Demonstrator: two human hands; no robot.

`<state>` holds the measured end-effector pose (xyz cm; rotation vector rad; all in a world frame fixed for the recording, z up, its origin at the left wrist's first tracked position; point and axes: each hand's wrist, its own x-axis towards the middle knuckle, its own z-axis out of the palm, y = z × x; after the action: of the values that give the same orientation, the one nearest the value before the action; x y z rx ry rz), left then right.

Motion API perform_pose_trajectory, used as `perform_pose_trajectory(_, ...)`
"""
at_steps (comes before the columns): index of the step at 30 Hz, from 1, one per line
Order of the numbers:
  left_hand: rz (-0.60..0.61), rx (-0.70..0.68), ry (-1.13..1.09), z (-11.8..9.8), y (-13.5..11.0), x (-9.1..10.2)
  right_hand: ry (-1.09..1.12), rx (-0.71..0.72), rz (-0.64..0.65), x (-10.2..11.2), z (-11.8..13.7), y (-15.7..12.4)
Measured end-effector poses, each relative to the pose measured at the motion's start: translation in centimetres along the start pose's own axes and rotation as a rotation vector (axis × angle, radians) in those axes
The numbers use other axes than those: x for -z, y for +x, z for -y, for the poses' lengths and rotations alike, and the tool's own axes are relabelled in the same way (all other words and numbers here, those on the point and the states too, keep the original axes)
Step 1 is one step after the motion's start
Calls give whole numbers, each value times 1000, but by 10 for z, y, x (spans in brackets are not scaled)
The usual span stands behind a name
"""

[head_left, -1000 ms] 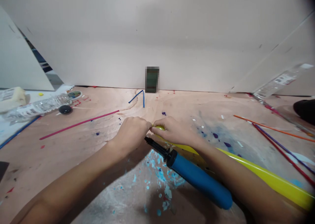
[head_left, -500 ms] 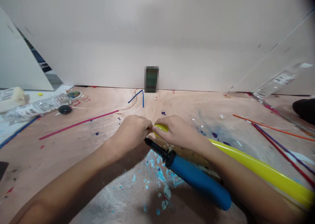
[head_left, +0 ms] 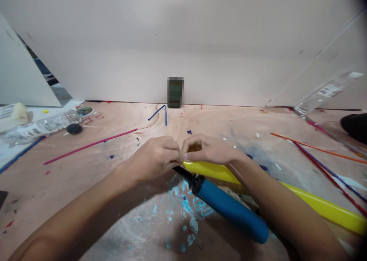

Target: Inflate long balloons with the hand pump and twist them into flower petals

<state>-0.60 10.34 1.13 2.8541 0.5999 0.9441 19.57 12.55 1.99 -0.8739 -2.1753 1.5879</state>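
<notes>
My left hand (head_left: pixel 156 158) and my right hand (head_left: pixel 208 149) meet at the middle of the wooden table (head_left: pixel 120 184), fingers curled and pinching the neck end of a long inflated yellow balloon (head_left: pixel 309 203). The balloon runs from my fingertips under my right forearm to the right edge. A blue hand pump (head_left: pixel 229 209) with a black nozzle lies on the table just below my hands, nozzle pointing up-left toward them.
Uninflated balloons lie about: a pink one (head_left: pixel 88 145) at left, a bent blue one (head_left: pixel 160 112) near the wall, orange, red and purple ones (head_left: pixel 321 158) at right. A plastic bottle (head_left: pixel 40 127) and black cap (head_left: pixel 74 128) sit far left. White walls enclose the table.
My hands have drawn slightly toward me and the balloon's end now sits below my right fingers instead of inside the fist. The right fingers have arched up into a pinch.
</notes>
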Motion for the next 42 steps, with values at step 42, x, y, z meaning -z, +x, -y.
perform_pose_trajectory(42,13,-531,253,-21,-9,6,113,31,64,-15,6,-19)
